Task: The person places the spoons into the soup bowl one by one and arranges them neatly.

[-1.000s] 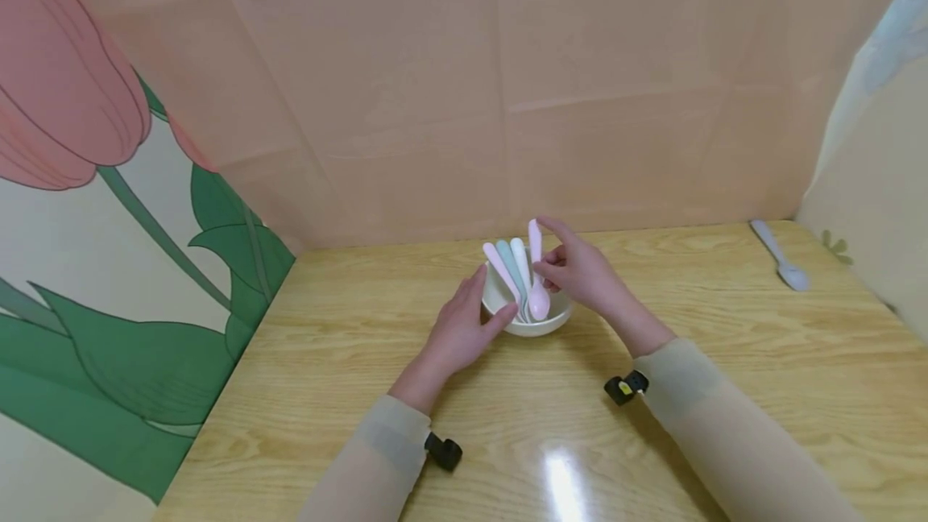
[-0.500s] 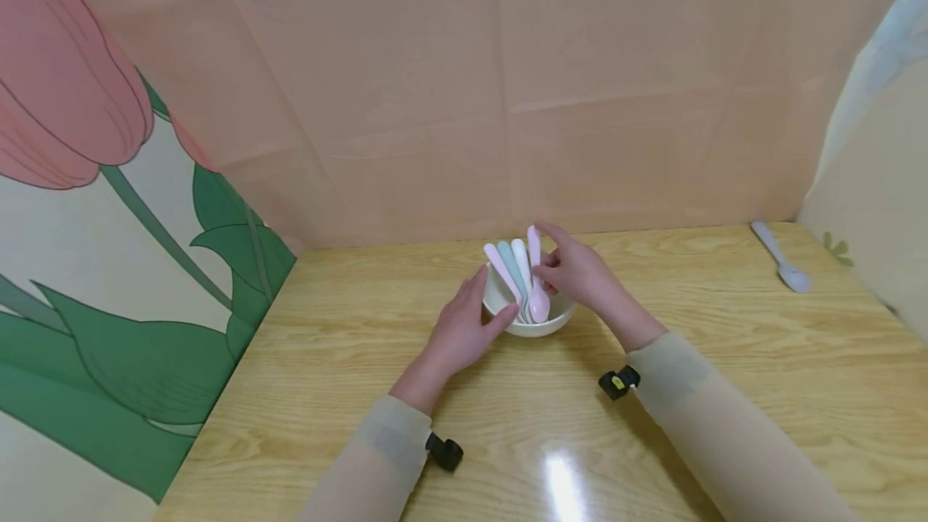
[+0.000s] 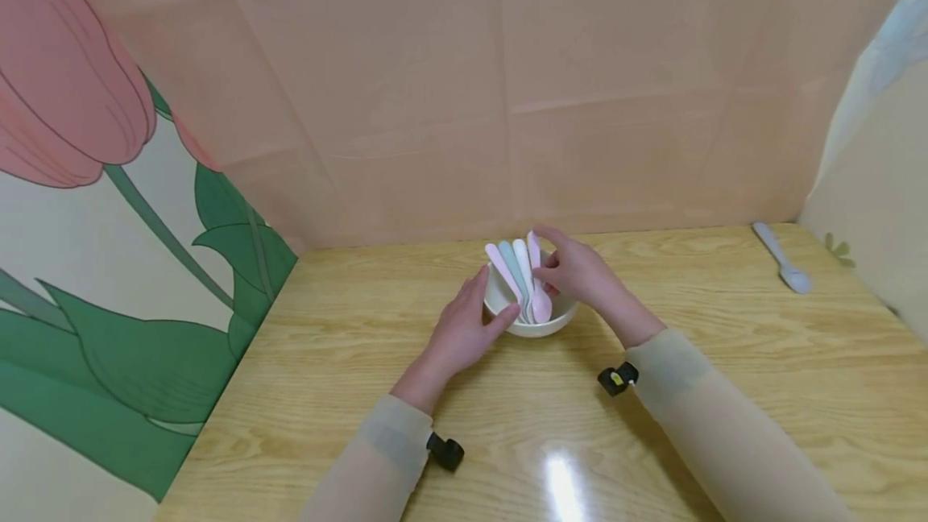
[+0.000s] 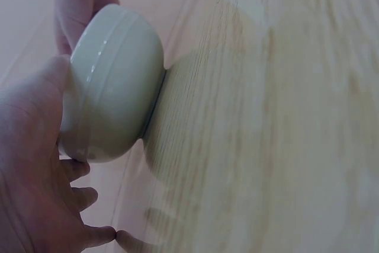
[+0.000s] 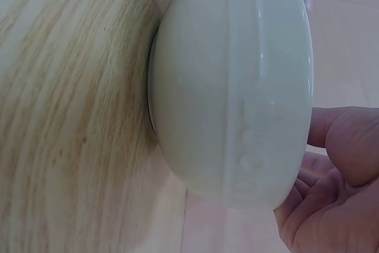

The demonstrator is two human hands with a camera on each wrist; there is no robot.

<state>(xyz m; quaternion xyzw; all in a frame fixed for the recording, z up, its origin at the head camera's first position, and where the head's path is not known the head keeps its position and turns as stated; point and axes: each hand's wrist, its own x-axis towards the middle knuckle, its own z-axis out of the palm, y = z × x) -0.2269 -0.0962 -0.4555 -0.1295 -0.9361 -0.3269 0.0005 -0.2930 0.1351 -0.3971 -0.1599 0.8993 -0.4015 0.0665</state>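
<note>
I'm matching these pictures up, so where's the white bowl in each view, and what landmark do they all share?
Head: white bowl, just below and right of centre.
Left wrist: white bowl, upper left, seen sideways.
Right wrist: white bowl, large, around the middle, cut off by the top edge.
Shared landmark: the wood-grain table beneath it.

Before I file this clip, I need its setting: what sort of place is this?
Probably a small staged tabletop set indoors: a wood-grain table, a creased pinkish backdrop behind it and a tulip-printed panel along its left side suggest so.
</note>
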